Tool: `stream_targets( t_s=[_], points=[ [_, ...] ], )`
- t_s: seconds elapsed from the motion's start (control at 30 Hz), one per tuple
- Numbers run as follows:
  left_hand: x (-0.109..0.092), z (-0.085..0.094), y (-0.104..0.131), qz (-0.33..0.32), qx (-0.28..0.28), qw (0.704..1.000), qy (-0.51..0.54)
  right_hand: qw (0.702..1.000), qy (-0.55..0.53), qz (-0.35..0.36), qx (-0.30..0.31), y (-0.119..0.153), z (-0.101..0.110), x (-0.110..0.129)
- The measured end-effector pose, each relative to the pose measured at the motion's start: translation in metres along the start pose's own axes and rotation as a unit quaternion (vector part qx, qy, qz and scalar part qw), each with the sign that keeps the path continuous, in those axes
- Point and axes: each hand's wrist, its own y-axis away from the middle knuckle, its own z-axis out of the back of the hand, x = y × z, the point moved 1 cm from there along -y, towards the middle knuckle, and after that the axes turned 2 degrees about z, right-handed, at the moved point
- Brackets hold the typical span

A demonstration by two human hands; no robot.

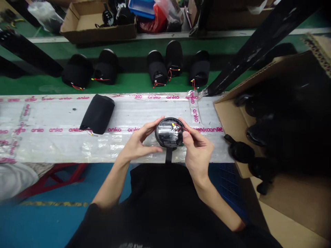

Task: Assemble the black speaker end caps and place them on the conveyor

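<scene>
A round black plastic part with a glossy face is between my two hands, above the bench's front edge. On its face lie thin red and black wires with a small yellow connector, and a black strap hangs below. My left hand curves around the left side, fingers at the upper rim and thumb near the lower edge. With thumb and fingers closed, my right hand grips the right rim where the red wire runs. Left of my hands, a black fabric-covered speaker housing lies on the bench with wires protruding.
Several black housings with wires stand along the green surface behind. At right, an open cardboard box holds black strapped parts. A dark slanted post rises at back right. Another cardboard box sits at the back.
</scene>
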Motion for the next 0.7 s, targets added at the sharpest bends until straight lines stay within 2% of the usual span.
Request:
stream_targets(
  t_s=[0.07,0.2,0.37,0.47,0.53,0.57,0.63,0.7],
  points=[
    [0.004,0.009,-0.004,-0.038,0.000,0.997,-0.062,1.000,0.003,-0.004,-0.002,0.000,0.001,0.000],
    [-0.006,0.010,-0.010,-0.088,0.012,0.986,-0.139,1.000,0.005,0.001,-0.012,-0.001,0.001,0.001],
    [-0.027,0.012,-0.011,-0.031,0.074,0.979,-0.186,1.000,0.007,-0.010,-0.002,-0.002,0.004,-0.003],
    [-0.032,0.005,-0.010,0.012,0.117,0.987,-0.107,0.999,0.022,-0.019,0.012,-0.002,0.007,-0.004],
    [-0.032,-0.011,-0.008,0.044,0.078,0.996,-0.027,0.999,0.035,-0.024,0.019,-0.002,0.007,-0.004],
    [-0.030,-0.021,-0.007,0.060,0.025,0.998,0.004,0.999,0.042,-0.026,0.022,-0.002,0.007,-0.003],
    [-0.027,-0.043,-0.006,0.080,-0.117,0.990,0.016,0.998,0.058,-0.027,0.027,-0.001,0.007,-0.001],
    [-0.024,-0.063,-0.005,0.072,-0.189,0.979,0.014,0.996,0.078,-0.028,0.032,0.000,0.009,-0.001]
  ],
)
